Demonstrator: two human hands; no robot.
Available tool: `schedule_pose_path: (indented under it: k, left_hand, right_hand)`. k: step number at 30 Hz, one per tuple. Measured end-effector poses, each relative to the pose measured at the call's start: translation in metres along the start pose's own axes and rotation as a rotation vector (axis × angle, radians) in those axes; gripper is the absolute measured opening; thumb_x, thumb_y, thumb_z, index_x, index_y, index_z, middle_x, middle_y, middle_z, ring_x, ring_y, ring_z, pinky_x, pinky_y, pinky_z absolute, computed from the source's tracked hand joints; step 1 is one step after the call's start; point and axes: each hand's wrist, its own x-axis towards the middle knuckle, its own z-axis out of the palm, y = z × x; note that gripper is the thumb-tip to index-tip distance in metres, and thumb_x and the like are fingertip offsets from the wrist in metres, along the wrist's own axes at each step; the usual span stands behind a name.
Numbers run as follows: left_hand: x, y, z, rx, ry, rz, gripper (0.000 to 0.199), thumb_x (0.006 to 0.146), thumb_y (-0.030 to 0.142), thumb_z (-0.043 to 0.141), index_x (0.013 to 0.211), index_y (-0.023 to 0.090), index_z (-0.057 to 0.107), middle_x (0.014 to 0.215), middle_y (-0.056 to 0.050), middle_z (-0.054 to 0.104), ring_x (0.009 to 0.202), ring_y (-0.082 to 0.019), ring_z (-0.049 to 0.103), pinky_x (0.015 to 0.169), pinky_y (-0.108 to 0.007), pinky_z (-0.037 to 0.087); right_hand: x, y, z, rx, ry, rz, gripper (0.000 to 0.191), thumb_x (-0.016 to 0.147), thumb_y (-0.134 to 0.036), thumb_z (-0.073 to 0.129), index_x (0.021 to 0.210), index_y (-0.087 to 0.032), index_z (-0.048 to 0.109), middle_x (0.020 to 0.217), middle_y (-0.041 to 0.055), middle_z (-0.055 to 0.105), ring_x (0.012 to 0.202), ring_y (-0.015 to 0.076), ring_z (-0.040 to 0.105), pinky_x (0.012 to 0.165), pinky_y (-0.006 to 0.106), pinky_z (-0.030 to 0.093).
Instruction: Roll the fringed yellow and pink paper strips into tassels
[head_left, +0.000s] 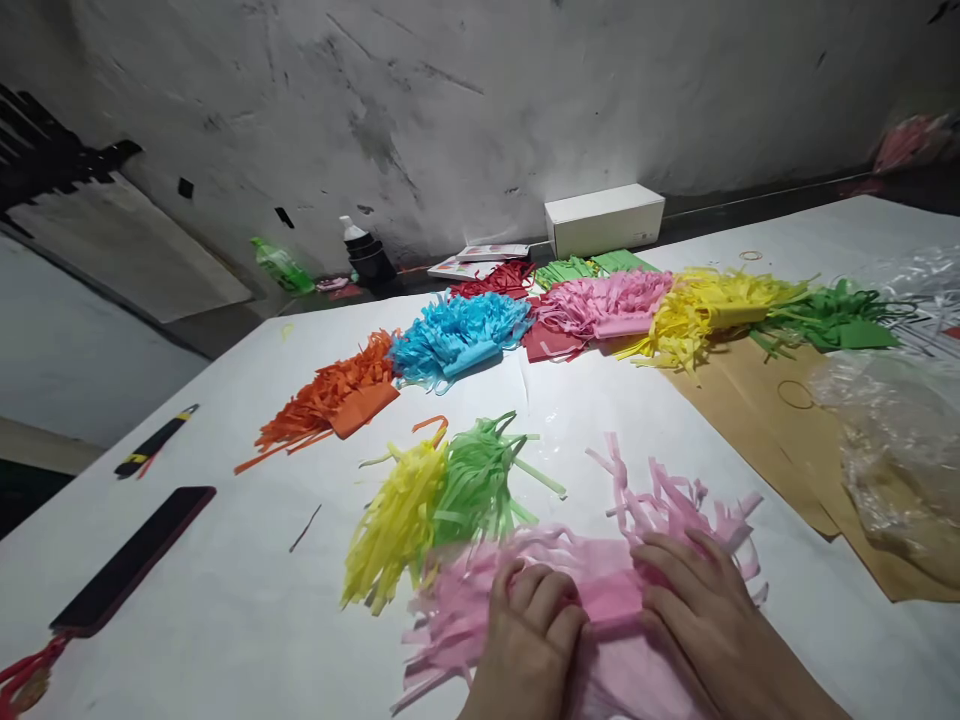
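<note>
Pink fringed tissue paper (609,597) lies at the table's near edge, its cut strips spreading to both sides of a folded middle band. My left hand (534,632) is closed on the left part of this band, with the fingers curled and the thumb out of sight. On the right part, my right hand (701,595) presses with bent fingers, gripping the fold. Just beyond my left hand lie a yellow fringed paper bundle (397,515) and a light green fringed bundle (480,480), side by side and touching.
Orange (337,390), blue (461,335), pink, yellow and green fringed bundles line the table's far side. A phone (131,565) and a cutter knife (156,443) lie at left. Brown paper (757,420) and clear plastic (900,440) lie at right. A white box (604,222) stands by the wall.
</note>
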Motion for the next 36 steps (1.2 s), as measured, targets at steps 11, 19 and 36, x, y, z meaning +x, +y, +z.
schedule_pose_path:
  k: [11, 19, 36]
  left_hand:
    - [0.029, 0.006, -0.009, 0.092, -0.292, -0.284, 0.014, 0.089, 0.011, 0.058, 0.082, 0.020, 0.065, 0.094, -0.004, 0.064, 0.093, -0.027, 0.055, 0.093, -0.052, 0.037]
    - [0.019, 0.004, -0.002, 0.055, 0.006, -0.144, 0.009, 0.089, 0.029, 0.065, 0.094, 0.020, 0.065, 0.105, -0.007, 0.067, 0.101, -0.028, 0.055, 0.106, -0.056, 0.027]
    - [0.006, -0.005, -0.006, -0.055, -0.047, 0.122, 0.019, 0.103, 0.022, 0.051, 0.097, 0.024, 0.069, 0.084, 0.001, 0.072, 0.082, -0.018, 0.058, 0.097, -0.042, 0.029]
  right_hand:
    - [0.015, -0.003, 0.003, -0.184, 0.049, 0.066, 0.024, 0.101, -0.012, 0.045, 0.102, -0.020, 0.067, 0.115, 0.0114, 0.070, 0.114, 0.0279, 0.063, 0.112, 0.056, 0.032]
    - [0.016, -0.013, 0.006, -0.036, 0.041, -0.166, 0.035, 0.095, -0.002, 0.037, 0.095, -0.016, 0.068, 0.083, 0.0052, 0.069, 0.087, 0.0207, 0.062, 0.102, 0.042, 0.037]
    - [-0.012, -0.006, -0.004, 0.000, 0.083, -0.091, 0.042, 0.104, -0.009, 0.029, 0.098, -0.018, 0.069, 0.091, 0.0056, 0.073, 0.094, 0.0211, 0.062, 0.105, 0.041, 0.034]
